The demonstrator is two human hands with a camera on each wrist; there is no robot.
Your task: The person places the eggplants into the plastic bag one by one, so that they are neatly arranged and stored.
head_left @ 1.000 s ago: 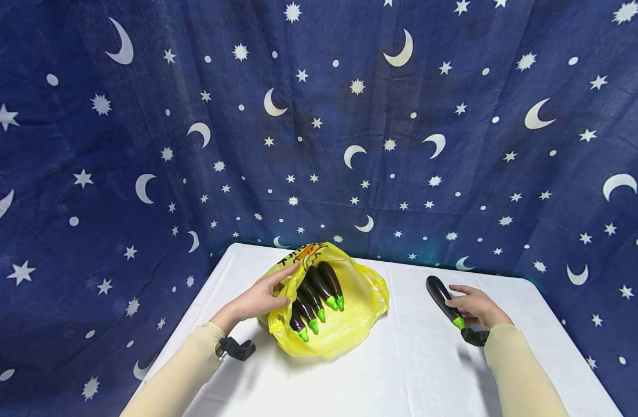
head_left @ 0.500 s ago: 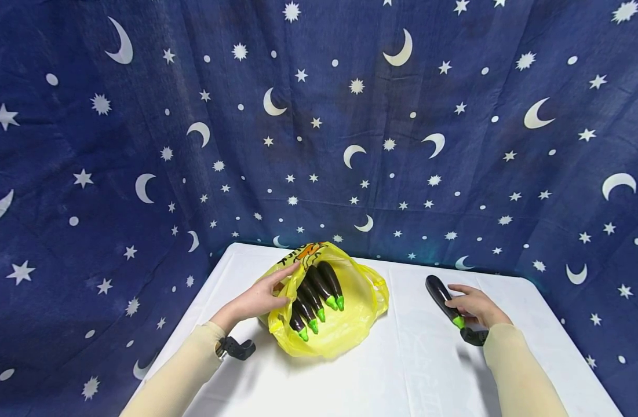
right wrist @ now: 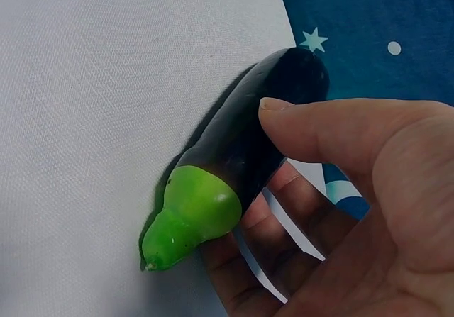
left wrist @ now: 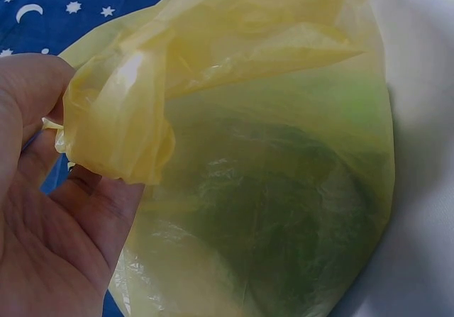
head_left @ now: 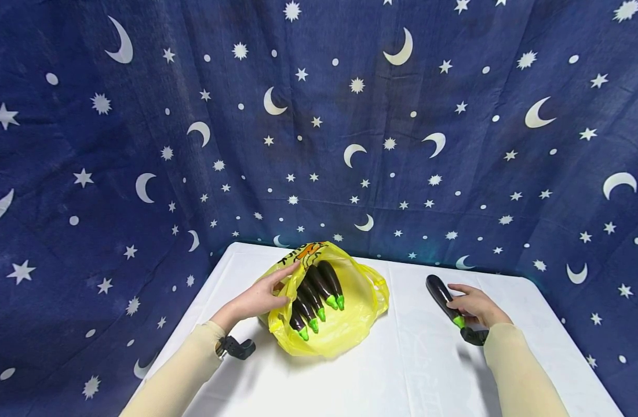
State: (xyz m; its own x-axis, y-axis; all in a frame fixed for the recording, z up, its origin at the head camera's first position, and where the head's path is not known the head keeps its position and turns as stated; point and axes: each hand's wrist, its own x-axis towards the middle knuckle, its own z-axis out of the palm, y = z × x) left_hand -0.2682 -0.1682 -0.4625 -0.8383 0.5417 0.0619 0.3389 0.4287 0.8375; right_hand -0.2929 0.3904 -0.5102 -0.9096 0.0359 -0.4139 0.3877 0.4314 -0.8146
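Note:
A yellow plastic bag (head_left: 345, 339) lies on its side with its mouth toward me. Several dark eggplants (head_left: 329, 281) with green caps lie side by side inside it. My left hand (head_left: 252, 299) pinches the left edge of the bag's mouth. In the left wrist view, crumpled film (left wrist: 117, 118) sits between thumb and fingers, and dark shapes show through the bag. On the right, one more eggplant (head_left: 438, 291) is in the grip of my right hand (head_left: 477, 306). In the right wrist view the thumb (right wrist: 305, 125) presses its dark body, with fingers beneath; its green cap (right wrist: 202, 202) points away from the fingertips.
The table (head_left: 402, 359) has a white cover. A blue cloth (head_left: 381, 191) with moons and stars hangs behind it and at both sides. The bag's handle (head_left: 378, 286) sticks out to the right. A dark camera mount (head_left: 237, 349) projects from the left wrist.

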